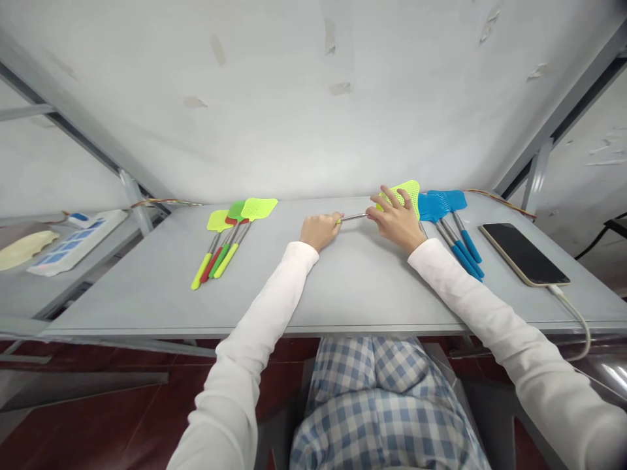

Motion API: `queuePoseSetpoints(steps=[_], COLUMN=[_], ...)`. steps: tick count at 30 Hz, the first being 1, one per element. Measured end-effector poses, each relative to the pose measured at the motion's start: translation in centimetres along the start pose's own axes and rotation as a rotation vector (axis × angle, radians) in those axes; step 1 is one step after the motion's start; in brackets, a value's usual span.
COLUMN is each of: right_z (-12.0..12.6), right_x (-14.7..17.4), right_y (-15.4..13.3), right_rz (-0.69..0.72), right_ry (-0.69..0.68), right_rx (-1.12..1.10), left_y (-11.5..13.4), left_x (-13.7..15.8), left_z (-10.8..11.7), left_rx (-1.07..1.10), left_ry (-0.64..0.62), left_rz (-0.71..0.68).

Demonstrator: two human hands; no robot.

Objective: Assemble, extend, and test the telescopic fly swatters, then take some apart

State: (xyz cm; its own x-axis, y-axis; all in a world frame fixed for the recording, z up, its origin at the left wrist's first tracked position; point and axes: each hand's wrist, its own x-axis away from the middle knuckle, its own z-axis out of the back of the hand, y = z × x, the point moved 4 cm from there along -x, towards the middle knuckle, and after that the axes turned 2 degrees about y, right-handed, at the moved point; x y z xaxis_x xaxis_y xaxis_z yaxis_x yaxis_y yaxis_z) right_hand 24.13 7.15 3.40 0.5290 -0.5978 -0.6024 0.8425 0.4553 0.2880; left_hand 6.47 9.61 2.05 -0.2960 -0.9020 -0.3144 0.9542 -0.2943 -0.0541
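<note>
A yellow-green fly swatter [412, 192] with a metal shaft lies across the middle, its perforated head to the right. My left hand [319, 231] is closed around its handle, most of which is hidden in the fist. At the other end, my right hand [396, 225] grips the swatter where shaft meets head, thumb and forefinger at the neck, the remaining fingers bent over the mesh. Just right of this hand lie several blue fly swatters [435, 207], overlapping, handles toward the front right. Farther left is a fanned group of yellow-green, green and red fly swatters [258, 209].
A phone [526, 253] with a white charging cable [573, 307] lies at the right of the grey table [161, 303]. A white wall [304, 130] rises behind. Past the left frame post [136, 202] sits a white-and-blue tray-like item [78, 241].
</note>
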Motion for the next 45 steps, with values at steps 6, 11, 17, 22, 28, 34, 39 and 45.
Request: queuePoseSetpoints(steps=[6, 11, 17, 22, 28, 34, 39, 45], right_z=[0.4, 0.4, -0.4, 0.0, 0.0, 0.7, -1.5, -3.2], right_x=[1.5, 2.4, 0.1, 0.0, 0.2, 0.5, 2.0, 2.4], right_y=[5.9, 9.7, 4.0, 3.2, 2.1, 2.6, 4.3, 2.9], right_rz=[-0.222, -0.358, -0.020, -0.011, 0.062, -0.059, -0.397, -0.243], right_ry=[0.146, 0.221, 0.036, 0.079, 0.050, 0.067, -0.113, -0.393], right_rx=[0.031, -0.033, -0.160, -0.181, -0.321, -0.296, -0.134, -0.229], left_y=[-6.3, -12.5, -10.2, -10.7, -10.8, -10.5, -10.3, -9.4], left_x=[0.5, 1.2, 0.4, 0.8, 1.0, 1.0, 0.6, 0.4], left_z=[0.0, 0.2, -0.5, -0.9, -0.7, -0.7, -1.1, -0.8], left_rx=[-0.024, -0.080, -0.035, 0.022, 0.246, 0.267, 0.304, 0.440], left_ry=[0.065, 0.223, 0.200, 0.156, 0.082, 0.045, 0.142, 0.295], left_rz=[0.122, 0.357, 0.211, 0.259, 0.302, 0.266, 0.162, -0.032])
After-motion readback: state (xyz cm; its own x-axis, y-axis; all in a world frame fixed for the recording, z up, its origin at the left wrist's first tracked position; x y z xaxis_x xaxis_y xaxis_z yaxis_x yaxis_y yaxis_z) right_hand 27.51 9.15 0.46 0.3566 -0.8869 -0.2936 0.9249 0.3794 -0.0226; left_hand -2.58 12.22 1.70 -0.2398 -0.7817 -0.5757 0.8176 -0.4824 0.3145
